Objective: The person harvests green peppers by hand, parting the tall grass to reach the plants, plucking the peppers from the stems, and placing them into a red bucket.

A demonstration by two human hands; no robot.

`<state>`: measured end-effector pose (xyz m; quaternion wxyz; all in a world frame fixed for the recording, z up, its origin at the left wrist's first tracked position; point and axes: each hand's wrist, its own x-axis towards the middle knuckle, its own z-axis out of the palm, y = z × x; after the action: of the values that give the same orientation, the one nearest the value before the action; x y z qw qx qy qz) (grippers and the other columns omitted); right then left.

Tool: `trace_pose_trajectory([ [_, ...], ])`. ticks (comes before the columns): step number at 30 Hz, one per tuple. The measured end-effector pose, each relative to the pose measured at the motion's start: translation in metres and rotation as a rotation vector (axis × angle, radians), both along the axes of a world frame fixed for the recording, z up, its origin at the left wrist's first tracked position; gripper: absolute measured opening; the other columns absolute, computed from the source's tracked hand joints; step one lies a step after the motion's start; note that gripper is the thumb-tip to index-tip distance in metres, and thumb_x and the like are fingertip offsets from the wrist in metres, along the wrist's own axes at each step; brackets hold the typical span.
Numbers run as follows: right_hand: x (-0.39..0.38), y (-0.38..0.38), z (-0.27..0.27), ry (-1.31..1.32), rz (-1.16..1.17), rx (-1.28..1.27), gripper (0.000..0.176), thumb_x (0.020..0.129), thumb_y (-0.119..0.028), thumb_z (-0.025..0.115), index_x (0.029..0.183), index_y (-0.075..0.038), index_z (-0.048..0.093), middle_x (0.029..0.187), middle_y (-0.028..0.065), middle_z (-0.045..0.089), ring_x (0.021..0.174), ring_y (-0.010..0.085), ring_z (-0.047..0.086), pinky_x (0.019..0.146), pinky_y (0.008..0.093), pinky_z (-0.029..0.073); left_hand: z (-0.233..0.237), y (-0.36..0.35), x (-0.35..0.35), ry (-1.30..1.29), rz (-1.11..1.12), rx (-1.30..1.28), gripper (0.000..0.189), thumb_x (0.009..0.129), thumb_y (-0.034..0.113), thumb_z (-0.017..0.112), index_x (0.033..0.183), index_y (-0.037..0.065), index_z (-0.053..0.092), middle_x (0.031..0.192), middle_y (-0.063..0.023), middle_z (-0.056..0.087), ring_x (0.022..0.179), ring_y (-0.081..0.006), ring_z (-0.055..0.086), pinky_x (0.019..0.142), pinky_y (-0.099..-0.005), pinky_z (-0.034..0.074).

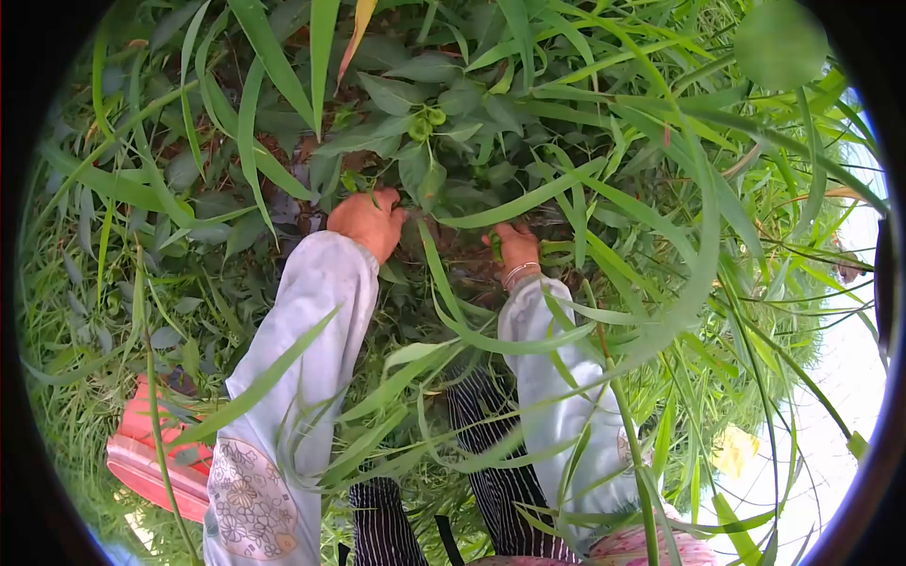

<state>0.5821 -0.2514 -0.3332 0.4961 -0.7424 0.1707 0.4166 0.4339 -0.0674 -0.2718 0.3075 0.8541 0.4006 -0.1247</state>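
A leafy pepper plant stands before me, with a cluster of small green fruits among its leaves. Low at its left side is my left hand, fingers curled closed near the stems; what they grip is hidden. My right hand is closed too, lower among the leaves on the right. A green pepper shows at its fingers. Pale sleeves cover both arms, and long grass blades cross in front of them.
A red plastic basket or tub sits in the grass at lower left. Tall grass crowds the right side. A yellow object lies at the bright right edge. My striped trouser legs show below.
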Motion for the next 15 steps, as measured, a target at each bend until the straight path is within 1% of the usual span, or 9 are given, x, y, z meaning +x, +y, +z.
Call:
trace_pose_trajectory([
  [1,0.001,0.001,-0.007,-0.03,0.042,-0.027,0.021,0.073,-0.016,0.065,0.092,-0.008,0.059,0.083,0.0049,0.061,0.063,0.0143,0.061,0.046,0.027,0.038,0.013,0.004,0.004,0.028,-0.004,-0.048,0.024,0.081,0.027,0.056,0.098,0.01,0.061,0.094,-0.0128,0.063,0.088,-0.0346,0.059,0.075,-0.0437,0.048],
  [2,0.004,-0.027,-0.062,-0.159,0.367,-0.136,0.052,0.066,-0.019,0.066,0.114,-0.002,0.057,0.088,0.0144,0.063,0.079,0.0244,0.061,0.07,0.0319,0.047,0.02,0.006,0.007,0.055,-0.009,-0.096,0.024,0.081,0.027,0.056,0.098,0.01,0.061,0.094,-0.0122,0.063,0.088,-0.0344,0.059,0.075,-0.0436,0.048],
  [5,-0.016,-0.016,-0.045,-0.321,0.526,-0.046,0.056,0.064,-0.023,0.068,0.115,-0.002,0.057,0.093,0.0163,0.064,0.085,0.0233,0.06,0.079,0.0329,0.045,0.016,0.004,0.006,0.023,0.017,-0.099,0.024,0.081,0.026,0.055,0.098,0.011,0.06,0.094,-0.0119,0.063,0.087,-0.0343,0.059,0.075,-0.0441,0.048],
  [6,-0.019,-0.026,-0.08,-0.539,0.585,-0.023,0.053,0.066,-0.024,0.068,0.114,-0.003,0.058,0.091,0.016,0.064,0.084,0.0206,0.059,0.078,0.0324,0.045,0.017,0.003,0.006,0.024,0.007,-0.094,0.024,0.081,0.026,0.055,0.098,0.011,0.06,0.095,-0.0118,0.063,0.087,-0.0344,0.059,0.075,-0.0442,0.047],
  [9,-0.025,-0.012,-0.055,-0.328,0.369,0.044,0.046,0.069,-0.025,0.069,0.108,-0.002,0.06,0.088,0.0148,0.064,0.082,0.0209,0.059,0.08,0.0335,0.045,0.022,0.002,0.01,0.046,-0.024,-0.097,0.024,0.081,0.026,0.055,0.098,0.011,0.06,0.095,-0.012,0.063,0.087,-0.0346,0.059,0.075,-0.0446,0.047],
  [11,-0.025,-0.004,-0.024,-0.313,0.438,0.027,0.036,0.072,-0.021,0.068,0.101,-0.002,0.061,0.087,0.0131,0.064,0.08,0.02,0.059,0.076,0.033,0.047,0.023,0.003,0.012,0.095,-0.029,-0.123,0.024,0.081,0.026,0.054,0.098,0.01,0.059,0.094,-0.0125,0.063,0.086,-0.0348,0.059,0.075,-0.0448,0.047],
  [12,-0.026,-0.001,-0.011,-0.306,0.476,0.017,0.031,0.073,-0.019,0.068,0.098,-0.001,0.061,0.086,0.0123,0.064,0.078,0.0195,0.059,0.073,0.0328,0.048,0.02,0.004,0.01,0.07,-0.025,-0.109,0.024,0.081,0.026,0.054,0.098,0.01,0.059,0.094,-0.013,0.063,0.086,-0.0349,0.059,0.075,-0.0448,0.047],
  [14,-0.03,-0.006,0.001,-0.029,0.293,0.107,0.024,0.076,-0.015,0.067,0.094,-0.002,0.06,0.085,0.011,0.064,0.075,0.0178,0.059,0.067,0.0307,0.049,0.013,0.004,0.006,0.012,-0.014,-0.083,0.025,0.081,0.027,0.054,0.099,0.01,0.059,0.092,-0.0141,0.063,0.086,-0.0349,0.059,0.075,-0.0448,0.047],
  [15,-0.033,-0.008,0.007,0.111,0.201,0.153,0.02,0.077,-0.013,0.067,0.092,-0.002,0.059,0.084,0.0103,0.064,0.073,0.0169,0.059,0.063,0.0296,0.049,0.014,0.006,0.006,0.03,-0.001,-0.103,0.026,0.081,0.027,0.054,0.1,0.01,0.059,0.093,-0.0145,0.063,0.086,-0.0349,0.059,0.075,-0.0448,0.047],
])
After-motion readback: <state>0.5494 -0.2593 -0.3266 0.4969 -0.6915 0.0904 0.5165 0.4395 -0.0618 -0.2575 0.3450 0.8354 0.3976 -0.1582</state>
